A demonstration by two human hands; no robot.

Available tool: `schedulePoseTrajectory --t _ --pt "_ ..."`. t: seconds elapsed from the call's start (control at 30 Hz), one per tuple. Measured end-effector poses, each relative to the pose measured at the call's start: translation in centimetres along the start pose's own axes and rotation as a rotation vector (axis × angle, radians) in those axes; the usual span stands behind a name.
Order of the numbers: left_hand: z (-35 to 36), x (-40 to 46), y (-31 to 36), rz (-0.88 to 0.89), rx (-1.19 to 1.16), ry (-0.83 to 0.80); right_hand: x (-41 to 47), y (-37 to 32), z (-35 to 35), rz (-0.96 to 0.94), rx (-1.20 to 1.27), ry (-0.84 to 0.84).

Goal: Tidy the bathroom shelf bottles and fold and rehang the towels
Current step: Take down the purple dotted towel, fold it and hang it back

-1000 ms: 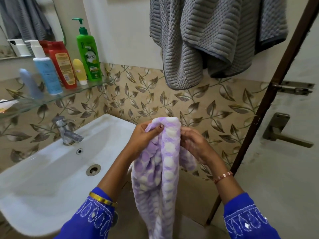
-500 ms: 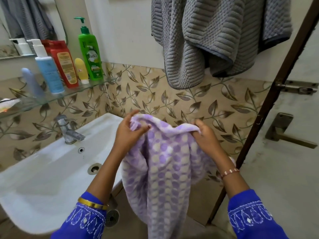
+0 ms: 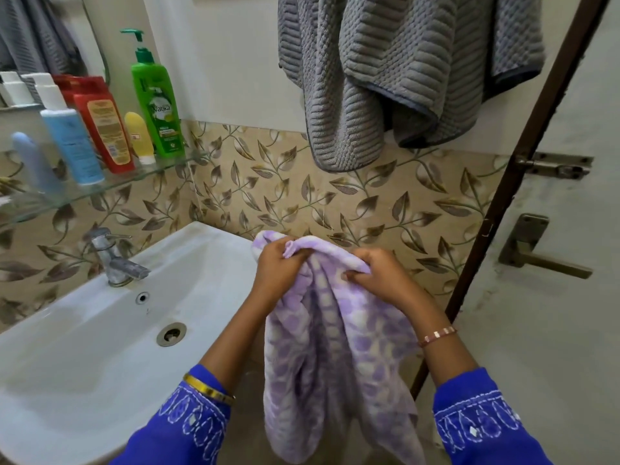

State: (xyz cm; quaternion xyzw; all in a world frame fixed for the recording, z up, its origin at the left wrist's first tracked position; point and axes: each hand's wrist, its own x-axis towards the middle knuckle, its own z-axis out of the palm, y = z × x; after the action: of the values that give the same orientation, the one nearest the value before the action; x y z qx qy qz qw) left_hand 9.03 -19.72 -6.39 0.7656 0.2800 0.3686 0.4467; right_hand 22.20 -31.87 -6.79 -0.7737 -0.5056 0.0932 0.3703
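We've got our left hand (image 3: 280, 270) and right hand (image 3: 382, 276) both curled tight round the bunched top edge of the lilac-and-white checked fluffy towel (image 3: 335, 364), which hangs down between our arms just right of the white ceramic basin (image 3: 100, 347). Above it, the grey ribbed towel (image 3: 402, 72) hangs on the wall, and the plastic bottles stand in a row on the glass shelf (image 3: 110, 184), green pump bottle (image 3: 156, 109) at the right end.
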Motion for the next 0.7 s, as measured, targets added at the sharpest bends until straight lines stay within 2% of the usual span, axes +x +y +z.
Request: schedulePoseTrajectory --t 0.17,0.3,0.43,0.6,0.7 --pt "-0.9 0.6 0.1 -0.076 -0.154 0.219 -1.3 4.4 0.1 0.257 -0.128 -0.003" --pt "-0.7 0.5 -0.4 -0.161 -0.184 0.263 -2.0 5.7 -0.5 0.320 -0.086 0.108" --pt "0.1 0.1 -1.0 -0.129 -0.166 -0.014 -1.6 3.6 -1.4 0.168 0.080 0.210" --pt "2.6 -1.6 -0.7 0.144 0.023 -0.422 -0.6 -0.5 -0.7 -0.003 0.177 0.084" --pt "2.8 -2.1 -0.6 0.017 -0.098 -0.409 -0.3 -1.5 -0.3 -0.026 0.219 0.062"
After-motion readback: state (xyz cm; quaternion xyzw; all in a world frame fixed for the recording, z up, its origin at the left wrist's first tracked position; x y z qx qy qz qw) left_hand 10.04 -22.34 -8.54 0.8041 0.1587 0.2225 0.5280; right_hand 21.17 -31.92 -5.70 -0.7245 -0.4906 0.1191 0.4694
